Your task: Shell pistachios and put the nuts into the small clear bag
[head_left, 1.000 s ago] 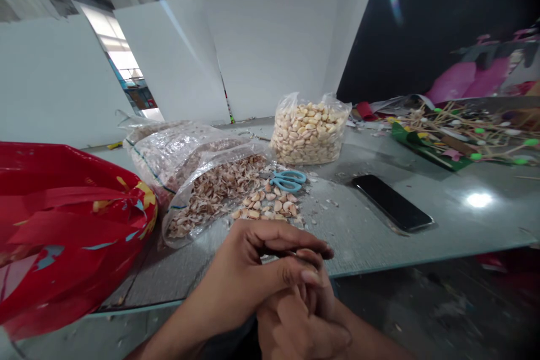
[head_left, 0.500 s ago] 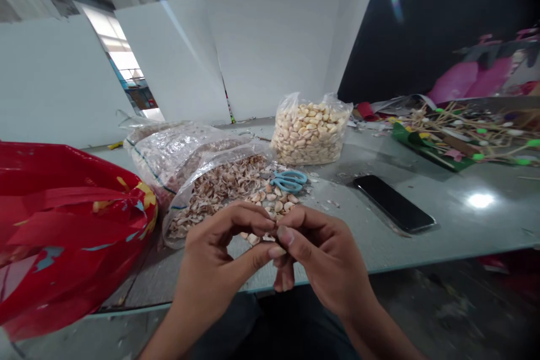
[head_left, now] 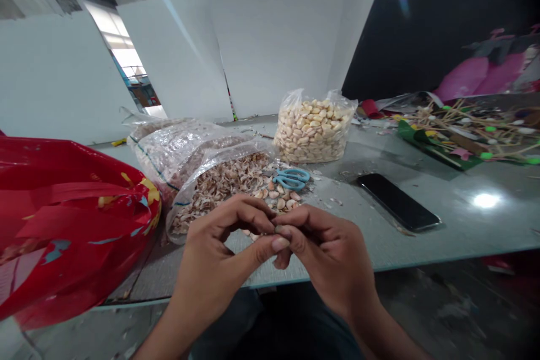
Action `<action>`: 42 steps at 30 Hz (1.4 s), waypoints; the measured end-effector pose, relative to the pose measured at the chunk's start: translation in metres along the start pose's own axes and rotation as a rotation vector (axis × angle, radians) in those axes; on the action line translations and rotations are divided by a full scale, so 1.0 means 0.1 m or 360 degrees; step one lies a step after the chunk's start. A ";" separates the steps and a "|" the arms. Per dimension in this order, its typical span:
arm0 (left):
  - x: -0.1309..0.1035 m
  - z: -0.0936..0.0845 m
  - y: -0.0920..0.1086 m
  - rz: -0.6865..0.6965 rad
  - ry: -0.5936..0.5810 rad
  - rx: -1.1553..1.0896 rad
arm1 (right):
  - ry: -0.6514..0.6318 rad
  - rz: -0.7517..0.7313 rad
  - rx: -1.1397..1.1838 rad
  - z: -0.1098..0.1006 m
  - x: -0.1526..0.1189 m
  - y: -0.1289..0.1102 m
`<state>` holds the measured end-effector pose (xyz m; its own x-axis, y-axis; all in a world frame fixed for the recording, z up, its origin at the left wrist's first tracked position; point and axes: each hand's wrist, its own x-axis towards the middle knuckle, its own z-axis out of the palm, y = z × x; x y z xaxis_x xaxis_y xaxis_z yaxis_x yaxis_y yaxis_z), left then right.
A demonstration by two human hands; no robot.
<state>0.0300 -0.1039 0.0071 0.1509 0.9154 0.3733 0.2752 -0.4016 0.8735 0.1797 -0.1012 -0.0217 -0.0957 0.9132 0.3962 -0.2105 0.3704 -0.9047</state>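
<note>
My left hand (head_left: 232, 244) and my right hand (head_left: 324, 253) meet at the fingertips above the table's near edge. Both are closed in a pinch, and what lies between the fingertips is too small and hidden to name. Just beyond them, unpeeled cloves (head_left: 282, 202) lie loose on the table. Blue-handled scissors (head_left: 292, 178) rest behind the cloves. To the left, an open clear bag holds brown husks (head_left: 223, 180). A clear bag full of pale peeled cloves (head_left: 314, 130) stands upright at the back.
A red plastic bag (head_left: 76, 225) bulges at the left, beside a larger clear bag (head_left: 177, 146). On the right of the table (head_left: 337, 225) lies a black phone (head_left: 399, 202). Sticks with coloured tips (head_left: 459, 124) are heaped at the far right.
The view has shifted slightly, so the table items appear a little further right. My fingertips have changed position slightly and remain together; the fingers below them are more tucked in.
</note>
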 end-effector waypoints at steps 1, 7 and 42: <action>0.01 0.00 0.00 -0.0013 -0.0032 0.0015 | 0.0022 -0.0099 -0.0164 -0.02 0.00 0.01; 0.09 -0.01 -0.02 -0.0018 -0.0349 0.0077 | 0.0123 -0.0350 -0.0653 -0.15 0.03 0.07; 0.05 0.12 -0.07 -0.0194 -0.0302 -0.0455 | -0.0032 0.0230 0.0052 -0.15 0.07 0.01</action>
<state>0.0405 -0.0965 -0.0007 0.3146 0.9234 0.2200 0.0292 -0.2411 0.9701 0.1933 -0.0923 -0.0218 -0.1466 0.9529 0.2656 -0.2248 0.2294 -0.9470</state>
